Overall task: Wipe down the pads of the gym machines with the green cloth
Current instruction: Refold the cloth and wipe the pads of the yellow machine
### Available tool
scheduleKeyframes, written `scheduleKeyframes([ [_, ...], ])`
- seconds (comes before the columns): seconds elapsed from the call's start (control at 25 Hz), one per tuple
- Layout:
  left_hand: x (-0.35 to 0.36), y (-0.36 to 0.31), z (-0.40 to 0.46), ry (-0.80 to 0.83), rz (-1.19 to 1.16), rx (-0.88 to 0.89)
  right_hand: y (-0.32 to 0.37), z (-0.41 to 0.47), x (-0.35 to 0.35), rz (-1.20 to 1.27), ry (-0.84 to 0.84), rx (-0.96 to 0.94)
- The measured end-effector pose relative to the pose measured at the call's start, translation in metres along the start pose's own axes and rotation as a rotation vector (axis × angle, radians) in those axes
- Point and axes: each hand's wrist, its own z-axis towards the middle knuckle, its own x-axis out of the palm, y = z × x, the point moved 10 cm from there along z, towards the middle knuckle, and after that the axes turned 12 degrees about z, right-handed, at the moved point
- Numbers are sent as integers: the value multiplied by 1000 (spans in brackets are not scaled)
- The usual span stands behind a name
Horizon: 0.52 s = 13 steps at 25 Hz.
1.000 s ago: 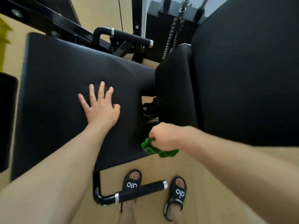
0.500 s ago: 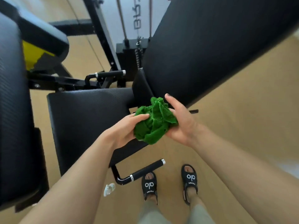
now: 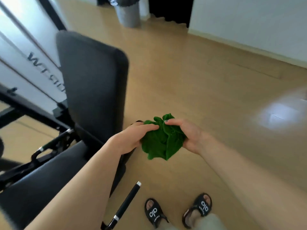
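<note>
The crumpled green cloth (image 3: 162, 140) hangs in the air in front of me, above the wooden floor. My left hand (image 3: 131, 138) grips its left side and my right hand (image 3: 187, 136) grips its right side, thumbs on top. To the left stands the machine's upright black back pad (image 3: 93, 83). Its black seat pad (image 3: 43, 183) lies at the lower left, partly hidden by my left forearm. Neither hand touches a pad.
A black handle with chrome ends (image 3: 126, 203) sticks out near my feet in black sandals (image 3: 177, 211). Black frame bars (image 3: 33, 113) and a white panel run along the left. A grey bin (image 3: 127, 14) stands far back by a dark doorway. A white wall runs along the right.
My left hand left the seat pad and joined the right on the cloth, now held up in both. My view swung right, away from the machine toward the open floor.
</note>
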Motion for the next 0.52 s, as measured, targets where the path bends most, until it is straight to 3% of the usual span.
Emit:
scheduleKeyframes([
  [0.24,154,-144,40,147,247,127,88,-78,-161,276,-96,-161],
  [0.52,390,-260,65,312,540,261,131,-176,-386,485,-338,-307],
])
